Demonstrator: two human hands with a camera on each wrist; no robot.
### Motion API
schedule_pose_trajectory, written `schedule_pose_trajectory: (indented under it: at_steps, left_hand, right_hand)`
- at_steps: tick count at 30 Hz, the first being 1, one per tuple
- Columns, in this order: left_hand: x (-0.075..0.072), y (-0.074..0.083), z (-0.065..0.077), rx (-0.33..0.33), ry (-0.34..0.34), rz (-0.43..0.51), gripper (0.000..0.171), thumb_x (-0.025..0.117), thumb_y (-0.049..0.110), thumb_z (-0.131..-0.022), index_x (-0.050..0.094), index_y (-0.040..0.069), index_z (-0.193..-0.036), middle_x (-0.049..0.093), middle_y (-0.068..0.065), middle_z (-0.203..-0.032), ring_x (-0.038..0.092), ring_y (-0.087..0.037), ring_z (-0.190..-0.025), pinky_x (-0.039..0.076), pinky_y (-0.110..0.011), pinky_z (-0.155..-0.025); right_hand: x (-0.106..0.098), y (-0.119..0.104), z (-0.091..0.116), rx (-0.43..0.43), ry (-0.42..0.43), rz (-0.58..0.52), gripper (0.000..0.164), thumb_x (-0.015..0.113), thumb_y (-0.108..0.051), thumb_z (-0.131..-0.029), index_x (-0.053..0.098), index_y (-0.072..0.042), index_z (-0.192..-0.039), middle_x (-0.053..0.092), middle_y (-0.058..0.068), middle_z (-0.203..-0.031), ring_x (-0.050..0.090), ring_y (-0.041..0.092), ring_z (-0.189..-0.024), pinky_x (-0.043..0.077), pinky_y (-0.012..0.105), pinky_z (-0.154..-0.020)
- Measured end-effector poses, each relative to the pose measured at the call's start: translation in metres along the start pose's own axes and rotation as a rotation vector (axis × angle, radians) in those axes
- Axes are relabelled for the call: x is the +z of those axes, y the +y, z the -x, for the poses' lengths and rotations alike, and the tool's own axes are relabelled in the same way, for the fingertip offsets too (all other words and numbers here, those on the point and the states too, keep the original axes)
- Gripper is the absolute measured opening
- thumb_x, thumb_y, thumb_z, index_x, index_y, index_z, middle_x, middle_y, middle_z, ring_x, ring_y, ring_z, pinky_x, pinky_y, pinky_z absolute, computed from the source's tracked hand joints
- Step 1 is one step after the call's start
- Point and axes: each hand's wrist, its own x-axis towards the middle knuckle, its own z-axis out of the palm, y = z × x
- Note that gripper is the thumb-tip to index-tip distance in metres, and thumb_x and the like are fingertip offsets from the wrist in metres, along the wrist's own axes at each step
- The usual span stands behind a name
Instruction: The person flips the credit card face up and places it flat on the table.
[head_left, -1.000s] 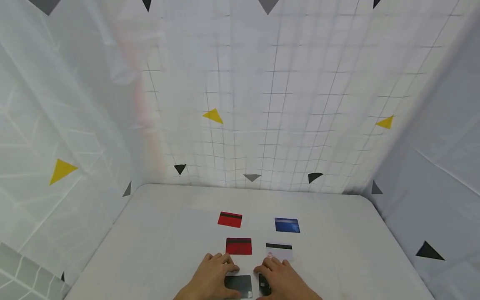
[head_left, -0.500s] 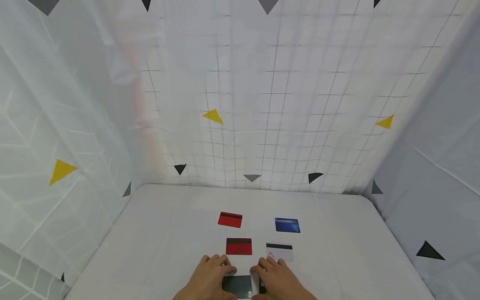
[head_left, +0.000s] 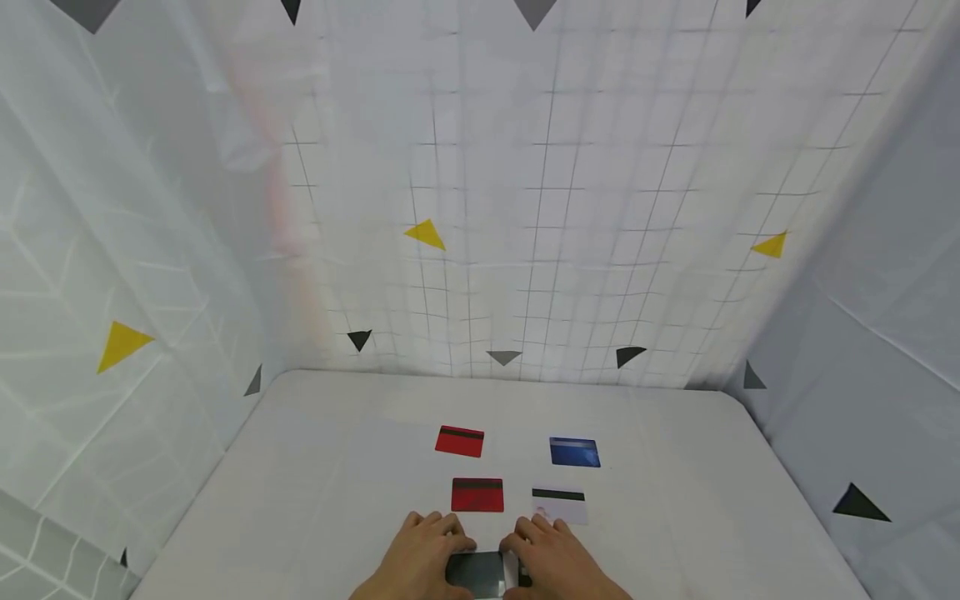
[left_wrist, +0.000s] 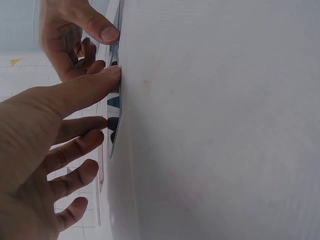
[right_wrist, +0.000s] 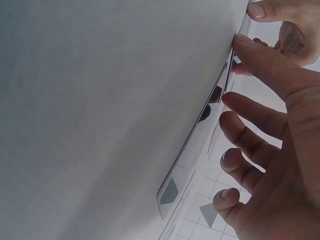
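Note:
A dark grey bank card (head_left: pixel 476 573) is at the front of the table between the two hands. My left hand (head_left: pixel 420 554) pinches its left end, thumb on the near edge and index finger on the far edge. At the right end, my right hand (head_left: pixel 558 560) pinches the same card between thumb and index finger. Most of a black card (head_left: pixel 524 577) is hidden beneath the right hand. The left wrist view shows the grey card's thin edge (left_wrist: pixel 115 102) by the left thumb. In the right wrist view, another card (right_wrist: pixel 192 140) lies just below the right fingers.
Beyond the hands, two red cards (head_left: pixel 477 495) (head_left: pixel 460 442) lie on the left, a white card (head_left: pixel 559 506) and a blue card (head_left: pixel 574 452) on the right. The white table (head_left: pixel 337 467) is enclosed by white sheets (head_left: pixel 495 208) with triangle markers.
My right hand has moved slightly left, from over the black card to the grey card's right end. My left hand has shifted a little left, uncovering or sliding the grey card slightly.

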Motion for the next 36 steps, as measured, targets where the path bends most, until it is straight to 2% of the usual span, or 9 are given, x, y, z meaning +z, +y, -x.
schedule_pose_trajectory:
  at_steps: [8,15,21,26,36]
  left_hand:
    - [0.0007,0.0000,-0.0013,0.031,-0.004,-0.005,0.046,0.082,0.062,-0.071,0.076,0.037,-0.108,0.058,0.020,-0.093,0.050,-0.003,-0.084,0.038,-0.033,-0.073]
    - [0.0024,0.0004,0.0005,0.073,0.072,-0.054,0.046,0.081,0.066,-0.070,0.076,0.037,-0.106,0.059,0.021,-0.093,0.051,-0.002,-0.083,0.036,-0.030,-0.070]
    - [0.0043,-0.0008,0.0003,0.098,0.121,-0.078,0.051,0.074,0.075,-0.071,0.076,0.037,-0.105,0.060,0.021,-0.094,0.051,-0.002,-0.082,0.036,-0.033,-0.069]
    - [0.0046,-0.0031,0.0013,0.117,0.149,-0.112,0.051,0.074,0.076,-0.071,0.075,0.037,-0.105,0.059,0.020,-0.095,0.052,-0.003,-0.085,0.037,-0.035,-0.070]
    - [0.0053,-0.0044,-0.0017,0.149,0.127,-0.174,0.049,0.076,0.073,-0.070,0.071,0.040,-0.106,0.059,0.019,-0.101,0.052,-0.004,-0.092,0.039,-0.035,-0.075]
  right_hand:
    - [0.0031,-0.0002,-0.0014,-0.010,0.007,-0.007,0.052,0.078,-0.063,-0.074,0.069,-0.034,-0.116,0.060,-0.015,-0.098,0.051,0.007,-0.086,0.049,0.036,-0.078]
    - [0.0028,-0.0028,-0.0010,-0.024,0.012,-0.026,0.052,0.080,-0.060,-0.073,0.067,-0.029,-0.113,0.059,-0.016,-0.097,0.050,0.006,-0.085,0.049,0.033,-0.078]
    - [0.0049,-0.0014,0.0003,-0.025,0.037,-0.007,0.054,0.080,-0.062,-0.071,0.067,-0.028,-0.111,0.061,-0.014,-0.098,0.051,0.007,-0.084,0.051,0.034,-0.077]
    - [0.0074,0.0011,0.0014,-0.049,0.058,-0.010,0.053,0.079,-0.063,-0.073,0.067,-0.027,-0.110,0.060,-0.015,-0.097,0.050,0.006,-0.083,0.050,0.032,-0.075]
    - [0.0055,0.0023,0.0020,-0.064,0.054,0.003,0.055,0.078,-0.065,-0.073,0.067,-0.025,-0.109,0.060,-0.013,-0.096,0.048,0.005,-0.082,0.047,0.031,-0.073]
